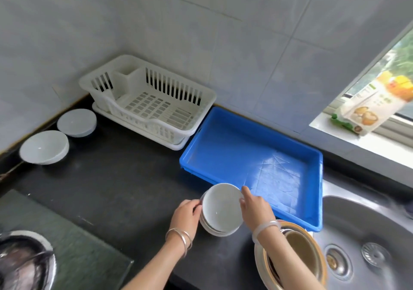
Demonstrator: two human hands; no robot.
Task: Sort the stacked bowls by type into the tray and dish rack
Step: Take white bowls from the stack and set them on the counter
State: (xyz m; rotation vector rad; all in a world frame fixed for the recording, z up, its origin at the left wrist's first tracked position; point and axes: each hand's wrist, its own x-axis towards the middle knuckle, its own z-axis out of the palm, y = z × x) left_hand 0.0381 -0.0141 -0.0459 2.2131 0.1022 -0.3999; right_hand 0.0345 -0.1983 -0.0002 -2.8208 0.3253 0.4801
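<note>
You are working at a black countertop (116,178) with both hands on a stack of white bowls (220,211) that is sitting near the counter's front edge, just in front of the blue tray (250,146). Your left hand (186,217) is gripping the left side of the stack, fingers curled around the rims, and your right hand (254,207) is closing on the right rim of the top bowl, index finger reaching up along its edge. The top bowl is tilting toward you, and the bowls beneath it are showing as nested rims on the lower side (their exact number cannot be told). The blue tray is lying empty, its near corner touching the edge of the steel sink (366,240) at the right. The white dish rack (149,102) is standing on its drip tray in the back corner against the tiled wall, just beside the tray's left end, and it is holding nothing. Two pale bowls are resting upside down at the far left of the counter, one bowl (77,122) nearer the rack and the other bowl (44,146) closer to you. A brown-lined pot (297,251) is sitting under your right forearm beside the sink.
</note>
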